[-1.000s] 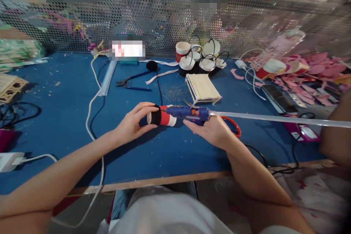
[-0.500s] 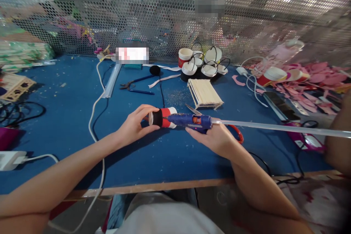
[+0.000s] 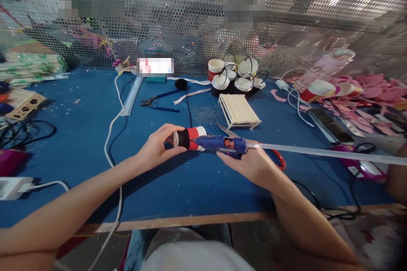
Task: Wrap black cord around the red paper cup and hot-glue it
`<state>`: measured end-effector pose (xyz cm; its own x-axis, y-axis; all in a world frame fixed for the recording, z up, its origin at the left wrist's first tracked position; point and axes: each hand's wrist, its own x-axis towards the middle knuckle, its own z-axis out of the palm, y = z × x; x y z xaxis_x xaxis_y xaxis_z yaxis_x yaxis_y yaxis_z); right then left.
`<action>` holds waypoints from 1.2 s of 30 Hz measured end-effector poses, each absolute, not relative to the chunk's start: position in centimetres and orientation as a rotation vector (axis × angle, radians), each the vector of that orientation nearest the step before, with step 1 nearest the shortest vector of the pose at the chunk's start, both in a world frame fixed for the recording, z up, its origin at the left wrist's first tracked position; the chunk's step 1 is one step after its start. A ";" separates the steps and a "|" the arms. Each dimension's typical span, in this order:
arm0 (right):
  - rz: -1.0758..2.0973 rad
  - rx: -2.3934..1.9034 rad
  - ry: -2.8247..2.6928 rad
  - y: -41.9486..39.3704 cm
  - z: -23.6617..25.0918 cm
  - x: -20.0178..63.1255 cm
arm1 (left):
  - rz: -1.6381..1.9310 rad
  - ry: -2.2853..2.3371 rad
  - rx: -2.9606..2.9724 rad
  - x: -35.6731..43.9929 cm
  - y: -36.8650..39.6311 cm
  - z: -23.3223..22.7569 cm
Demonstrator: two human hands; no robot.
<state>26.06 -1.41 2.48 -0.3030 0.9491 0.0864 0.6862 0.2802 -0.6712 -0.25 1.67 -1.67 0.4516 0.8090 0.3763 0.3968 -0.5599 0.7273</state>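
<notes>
A red and white paper cup [image 3: 201,133] with a black band around it lies on its side above the blue table, gripped by the fingers and thumb of my left hand [image 3: 155,146]. My right hand [image 3: 254,163] is wrapped round a blue hot glue gun [image 3: 211,141], whose nozzle points left at the cup's side, by the edge of the black band. Whether the nozzle touches the cup I cannot tell. A long clear glue stick [image 3: 295,149] sticks out of the gun's back to the right. Partly hidden behind the gun and hand are scissors with orange-red handles [image 3: 280,160].
Several cups with black wire handles [image 3: 243,84] stand at the back, near a small wooden-stick stand [image 3: 241,110]. Pliers [image 3: 162,99] lie left of them. A white cable [image 3: 110,135] crosses the table. Right: a phone [image 3: 330,126], pink pieces [image 3: 375,97] and a person's arm [image 3: 397,180].
The view has shifted slightly, so things sit a little lower and further right. Both hands keep their holds, and the nozzle stays by the black band.
</notes>
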 end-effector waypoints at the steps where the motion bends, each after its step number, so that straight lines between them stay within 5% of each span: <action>1: 0.715 -1.474 -2.076 -1.4 2.4 26.1 | 0.980 0.992 2.163 -0.2 1.6 -1.6; 36: 0.625 -1.470 -2.044 -0.7 3.2 25.7 | 0.909 0.886 2.618 0.0 0.9 -1.2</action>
